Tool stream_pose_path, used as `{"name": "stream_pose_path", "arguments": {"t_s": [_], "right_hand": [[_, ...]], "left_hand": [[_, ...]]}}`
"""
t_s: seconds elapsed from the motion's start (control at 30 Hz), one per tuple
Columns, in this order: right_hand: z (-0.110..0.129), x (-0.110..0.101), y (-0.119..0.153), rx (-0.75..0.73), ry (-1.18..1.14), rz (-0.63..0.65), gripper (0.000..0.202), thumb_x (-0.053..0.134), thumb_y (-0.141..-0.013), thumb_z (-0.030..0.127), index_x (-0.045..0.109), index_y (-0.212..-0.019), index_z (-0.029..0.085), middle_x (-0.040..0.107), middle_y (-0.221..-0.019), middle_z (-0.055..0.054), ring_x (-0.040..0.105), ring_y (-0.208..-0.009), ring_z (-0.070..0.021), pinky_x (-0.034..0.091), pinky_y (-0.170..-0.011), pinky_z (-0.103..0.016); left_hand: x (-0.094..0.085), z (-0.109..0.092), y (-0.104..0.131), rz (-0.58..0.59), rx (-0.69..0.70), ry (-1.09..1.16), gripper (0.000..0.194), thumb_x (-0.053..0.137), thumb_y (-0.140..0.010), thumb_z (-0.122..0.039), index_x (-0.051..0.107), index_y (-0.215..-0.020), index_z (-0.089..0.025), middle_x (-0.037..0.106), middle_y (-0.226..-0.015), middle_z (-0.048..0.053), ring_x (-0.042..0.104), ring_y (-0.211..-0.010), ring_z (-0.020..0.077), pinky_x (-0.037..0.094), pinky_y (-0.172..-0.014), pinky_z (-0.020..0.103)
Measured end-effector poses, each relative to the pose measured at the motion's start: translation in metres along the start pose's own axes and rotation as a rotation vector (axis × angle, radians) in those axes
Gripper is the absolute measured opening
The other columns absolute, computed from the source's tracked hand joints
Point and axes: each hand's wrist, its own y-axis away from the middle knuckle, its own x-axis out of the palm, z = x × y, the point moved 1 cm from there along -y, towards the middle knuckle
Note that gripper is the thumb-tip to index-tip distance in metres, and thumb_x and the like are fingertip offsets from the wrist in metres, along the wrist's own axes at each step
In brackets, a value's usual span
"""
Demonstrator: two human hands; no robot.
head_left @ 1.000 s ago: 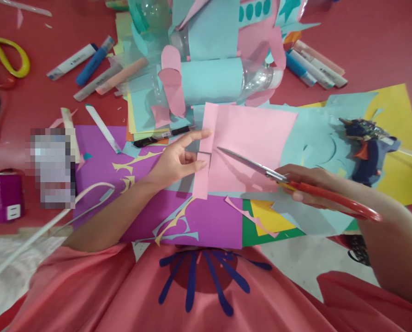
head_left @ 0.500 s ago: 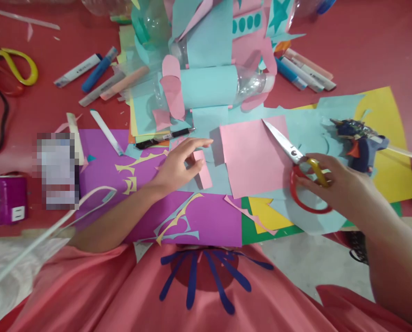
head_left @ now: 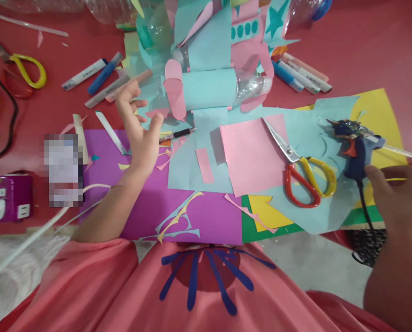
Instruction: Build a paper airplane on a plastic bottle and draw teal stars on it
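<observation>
My left hand is raised above the purple paper, fingers spread and holding nothing; it covers part of a black pen. My right hand is beside the dark blue hot glue gun, its thumb close to the handle and its fingers apart; whether it touches the gun I cannot tell. Scissors with a red and a yellow handle lie on the light blue paper, blades over a pink sheet. A small pink paper strip lies left of that sheet.
A paper-covered plastic bottle model stands at the back middle. Markers lie to its left, more markers to its right. At left are a phone, a purple socket box and other scissors. Paper scraps lie in front.
My right hand has let go of the scissors, which now lie on the paper, and moved right to the glue gun. My left hand has left the pink strip and moved up and left.
</observation>
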Motion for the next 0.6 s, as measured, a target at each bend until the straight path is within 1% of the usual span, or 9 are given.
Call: {"name": "stream_pose_path", "arguments": {"t_s": [0.07, 0.13, 0.17, 0.23, 0.33, 0.4, 0.47, 0.53, 0.6], "right_hand": [[0.005, -0.002, 0.004, 0.132, -0.138, 0.099, 0.022, 0.056, -0.069, 0.045, 0.04, -0.063, 0.031, 0.043, -0.053, -0.001, 0.045, -0.052, -0.0246, 0.041, -0.063, -0.045], [0.012, -0.003, 0.004, 0.176, -0.222, 0.127, 0.021, 0.059, -0.067, 0.041, 0.042, -0.063, 0.03, 0.045, -0.057, -0.001, 0.048, -0.055, -0.024, 0.042, -0.067, -0.046], [0.014, -0.002, 0.003, 0.189, -0.244, 0.126, 0.021, 0.06, -0.065, 0.041, 0.043, -0.063, 0.029, 0.046, -0.058, -0.001, 0.048, -0.055, -0.0238, 0.042, -0.068, -0.045], [0.016, 0.002, -0.003, 0.217, -0.28, 0.114, 0.023, 0.065, -0.062, 0.04, 0.045, -0.063, 0.028, 0.049, -0.06, -0.001, 0.049, -0.057, -0.0225, 0.041, -0.068, -0.044], [0.019, 0.006, -0.013, 0.285, -0.349, 0.121, 0.023, 0.07, -0.06, 0.035, 0.05, -0.063, 0.025, 0.052, -0.064, -0.001, 0.048, -0.058, -0.0185, 0.04, -0.066, -0.039], [0.026, 0.003, -0.016, 0.312, -0.371, 0.185, 0.017, 0.068, -0.063, 0.03, 0.052, -0.062, 0.023, 0.051, -0.063, 0.0, 0.046, -0.057, -0.0159, 0.038, -0.064, -0.036], [0.035, -0.004, -0.015, 0.346, -0.408, 0.241, 0.014, 0.064, -0.066, 0.027, 0.053, -0.059, 0.022, 0.05, -0.061, 0.0, 0.043, -0.057, -0.0143, 0.037, -0.063, -0.036], [0.042, -0.011, -0.013, 0.436, -0.533, 0.229, 0.01, 0.062, -0.065, 0.024, 0.053, -0.059, 0.023, 0.051, -0.062, -0.001, 0.045, -0.058, -0.0144, 0.039, -0.063, -0.037], [0.042, -0.014, -0.011, 0.496, -0.739, 0.163, 0.007, 0.061, -0.058, 0.023, 0.054, -0.058, 0.023, 0.054, -0.063, -0.003, 0.049, -0.058, -0.0161, 0.04, -0.063, -0.039]], "left_hand": [[-0.001, 0.001, -0.011, 0.059, 0.023, -0.022, 0.046, 0.063, -0.09, -0.032, 0.038, -0.128, -0.041, 0.048, -0.139, -0.009, 0.045, -0.128, 0.0156, 0.043, -0.092, 0.038], [0.001, 0.001, -0.022, 0.175, 0.033, 0.032, 0.053, 0.061, -0.089, -0.028, 0.035, -0.132, -0.045, 0.047, -0.142, -0.011, 0.038, -0.138, 0.0145, 0.041, -0.099, 0.04], [0.003, 0.001, -0.027, 0.241, 0.014, 0.054, 0.06, 0.065, -0.086, -0.028, 0.034, -0.134, -0.045, 0.045, -0.144, -0.012, 0.036, -0.14, 0.0151, 0.04, -0.101, 0.039], [0.008, 0.0, -0.035, 0.349, -0.024, 0.082, 0.071, 0.073, -0.079, -0.026, 0.034, -0.137, -0.037, 0.041, -0.148, -0.01, 0.032, -0.141, 0.0169, 0.037, -0.107, 0.037], [0.013, -0.001, -0.041, 0.465, -0.074, 0.066, 0.078, 0.081, -0.074, -0.026, 0.035, -0.137, -0.028, 0.041, -0.149, -0.007, 0.037, -0.132, 0.0167, 0.036, -0.108, 0.034], [0.013, -0.003, -0.04, 0.479, -0.094, 0.025, 0.077, 0.084, -0.071, -0.029, 0.039, -0.134, -0.026, 0.044, -0.145, -0.005, 0.043, -0.123, 0.0159, 0.04, -0.103, 0.033], [0.01, -0.004, -0.038, 0.464, -0.097, 0.007, 0.074, 0.087, -0.069, -0.032, 0.043, -0.128, -0.025, 0.047, -0.14, -0.004, 0.047, -0.116, 0.0154, 0.043, -0.098, 0.032], [0.007, -0.006, -0.034, 0.452, -0.102, 0.032, 0.071, 0.088, -0.068, -0.034, 0.044, -0.123, -0.023, 0.05, -0.135, -0.002, 0.05, -0.114, 0.0154, 0.046, -0.092, 0.031], [0.005, -0.007, -0.032, 0.44, -0.114, 0.069, 0.07, 0.088, -0.067, -0.038, 0.045, -0.12, -0.022, 0.052, -0.133, -0.001, 0.052, -0.114, 0.0167, 0.048, -0.086, 0.03]]}}
